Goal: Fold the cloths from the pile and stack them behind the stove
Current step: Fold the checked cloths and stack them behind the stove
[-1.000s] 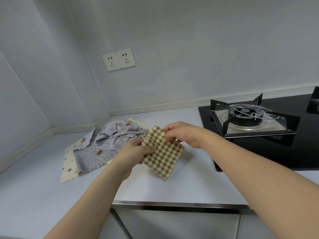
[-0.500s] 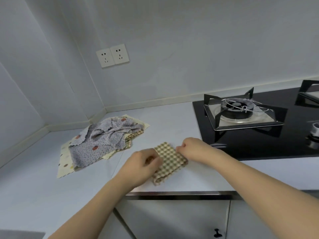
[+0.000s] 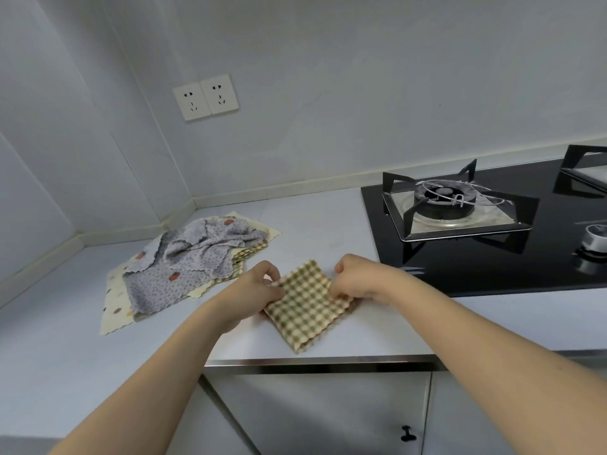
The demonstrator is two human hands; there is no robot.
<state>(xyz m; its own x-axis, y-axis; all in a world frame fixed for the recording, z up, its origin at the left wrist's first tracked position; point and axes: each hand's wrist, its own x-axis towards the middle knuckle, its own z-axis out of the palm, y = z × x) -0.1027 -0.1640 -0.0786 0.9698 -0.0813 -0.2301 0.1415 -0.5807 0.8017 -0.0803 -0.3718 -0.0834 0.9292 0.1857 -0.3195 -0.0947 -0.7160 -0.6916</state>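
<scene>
head camera: checked cloth lies folded on the counter near its front edge, left hand pinching its left corner, right hand pinching its right, pile further left.

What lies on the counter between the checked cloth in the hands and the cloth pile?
Only the left hand, gripping the checked cloth; past it, bare counter up to the cloth pile, per the head view.

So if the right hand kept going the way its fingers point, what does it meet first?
The right hand points leftward across the checked cloth it pinches; it would most likely meet the left hand at the opposite edge first, though depth is hard to judge.
</scene>
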